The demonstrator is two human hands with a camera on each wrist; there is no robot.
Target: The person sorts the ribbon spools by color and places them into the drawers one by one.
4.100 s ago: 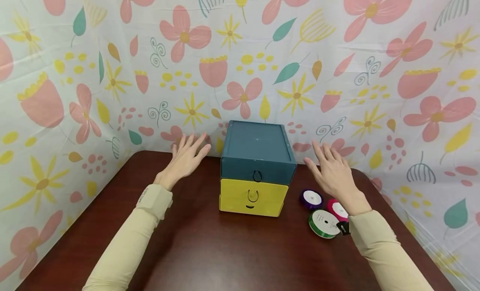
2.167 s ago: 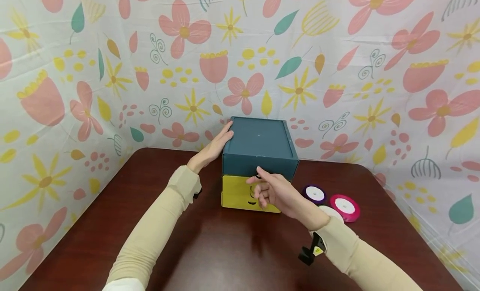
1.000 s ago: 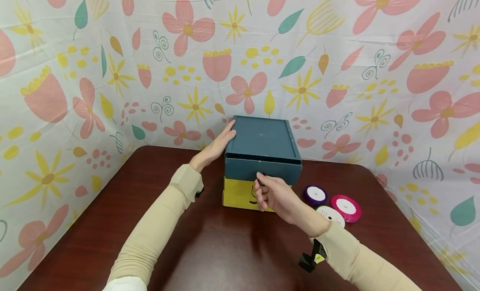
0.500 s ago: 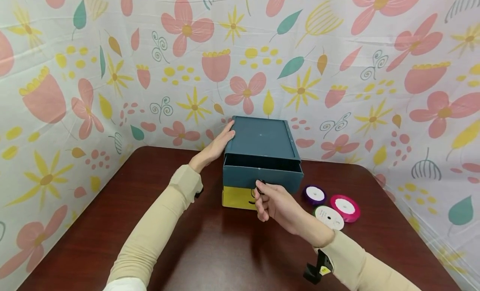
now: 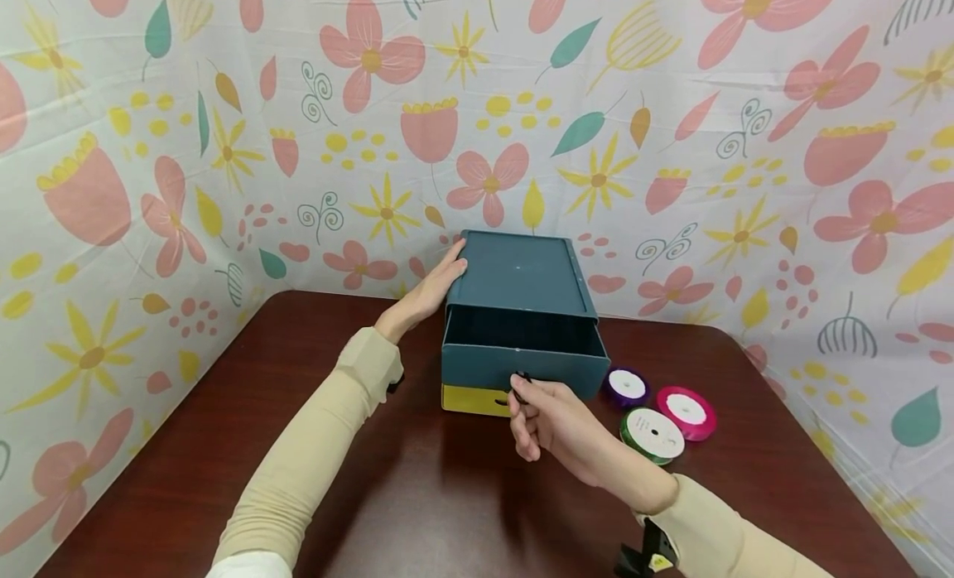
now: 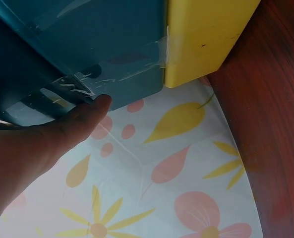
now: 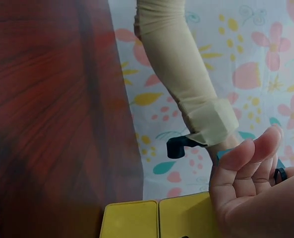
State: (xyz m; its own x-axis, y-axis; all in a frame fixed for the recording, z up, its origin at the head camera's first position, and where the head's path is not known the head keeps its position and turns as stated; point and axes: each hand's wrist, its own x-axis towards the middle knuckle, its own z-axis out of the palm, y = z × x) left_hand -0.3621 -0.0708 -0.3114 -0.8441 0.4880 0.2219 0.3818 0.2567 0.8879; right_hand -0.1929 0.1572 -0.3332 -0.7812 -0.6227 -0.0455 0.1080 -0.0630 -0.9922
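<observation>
left arm reaches forward and inward, left sleeve (image 5: pixel 298 445) slanting up from the lower edge; left hand (image 5: pixel 426 295) lies flat-ish on upper left side of the blue case (image 5: pixel 517 272), fingers extended, gripping nothing, just touching. right arm comes in diagonally from lower right, wrist low, right hand (image 5: pixel 555 425) in front of the case; thumb and index pinch the black loop (image 5: pixel 523 378) on the blue drawer (image 5: pixel 477 365), other fingers curled below. drawer stands partway out, dark interior showing, its front over the yellow drawer (image 5: pixel 473 400) underneath. case near far side of table (image 5: pixel 358 495), between the hands. purple spool (image 5: pixel 626 386), pink spool (image 5: pixel 689 412), green spool (image 5: pixel 652 433) clustered right of case, just beyond right wrist.
</observation>
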